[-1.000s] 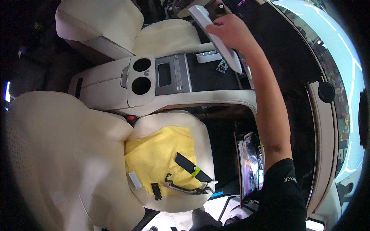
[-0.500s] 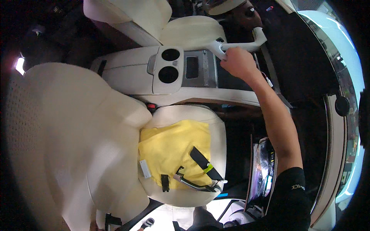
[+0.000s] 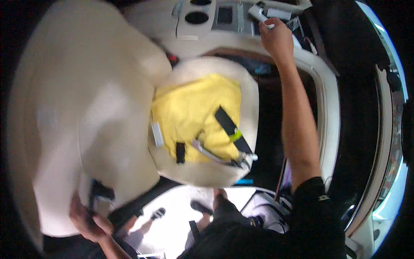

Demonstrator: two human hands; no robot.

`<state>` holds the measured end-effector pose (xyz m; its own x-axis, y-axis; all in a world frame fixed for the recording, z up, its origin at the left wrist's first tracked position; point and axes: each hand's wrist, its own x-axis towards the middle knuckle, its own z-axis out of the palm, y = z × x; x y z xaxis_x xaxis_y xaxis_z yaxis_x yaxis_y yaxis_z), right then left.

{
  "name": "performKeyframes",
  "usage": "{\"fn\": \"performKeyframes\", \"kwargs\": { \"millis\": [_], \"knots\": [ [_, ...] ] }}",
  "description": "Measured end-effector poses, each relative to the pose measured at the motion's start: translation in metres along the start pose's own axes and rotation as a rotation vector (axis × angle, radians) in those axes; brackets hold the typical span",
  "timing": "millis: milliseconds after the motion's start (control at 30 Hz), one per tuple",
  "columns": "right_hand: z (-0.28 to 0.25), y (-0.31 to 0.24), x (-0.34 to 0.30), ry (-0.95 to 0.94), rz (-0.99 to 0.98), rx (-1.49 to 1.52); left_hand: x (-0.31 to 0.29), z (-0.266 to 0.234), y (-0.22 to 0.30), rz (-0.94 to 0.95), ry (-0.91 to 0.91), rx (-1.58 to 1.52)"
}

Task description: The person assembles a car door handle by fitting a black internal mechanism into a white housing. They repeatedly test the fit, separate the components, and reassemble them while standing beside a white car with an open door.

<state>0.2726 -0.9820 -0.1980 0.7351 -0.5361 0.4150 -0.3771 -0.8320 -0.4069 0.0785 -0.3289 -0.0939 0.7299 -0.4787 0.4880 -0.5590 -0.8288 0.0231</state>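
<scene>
Far out over the centre console, my right hand is closed on a white, handle-shaped piece; its gripped end is partly hidden by my fingers. At the lower left, my left hand grips a dark device beside the seat back. Motion blur hides its kind. A yellow cloth lies spread on the cream seat. On it rest a flat black strip with a lime-green band and a curved, silvery handle-like part. A small black piece and a white box lie at the cloth's edge.
The cream seat back fills the left. The dashboard edge and windscreen run along the right. Below the seat, the bright floor shows legs and shoes. A blue strip lies by the sill.
The view has shifted, so the seat and console sit higher in the picture. My left hand with the dark device has come further into view. My right hand remains at the console's front.
</scene>
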Motion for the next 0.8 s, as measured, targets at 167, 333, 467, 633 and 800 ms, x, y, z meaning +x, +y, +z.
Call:
{"fn": "performKeyframes", "kwargs": {
  "millis": [167, 333, 467, 633, 800],
  "knots": [
    [0.03, -0.046, -0.216, -0.627, 1.154, 1.56, 0.022, 0.005, 0.001, 0.081, 0.032, 0.03],
    [-0.006, -0.106, -0.384, -0.727, 1.395, 2.077, 0.011, 0.003, 0.017, 0.005, 0.247, -0.398],
    [-0.058, -0.133, -0.43, -0.834, 1.132, 2.241, -0.064, -0.02, 0.042, -0.195, 0.288, -0.57],
    [-0.103, -0.148, -0.466, -0.888, 0.95, 2.092, -0.238, -0.058, 0.098, -0.316, 0.086, -0.649],
    [-0.139, -0.162, -0.493, -0.89, 0.877, 2.095, -0.38, -0.1, 0.147, -0.525, -0.002, -0.705]
  ]
}}
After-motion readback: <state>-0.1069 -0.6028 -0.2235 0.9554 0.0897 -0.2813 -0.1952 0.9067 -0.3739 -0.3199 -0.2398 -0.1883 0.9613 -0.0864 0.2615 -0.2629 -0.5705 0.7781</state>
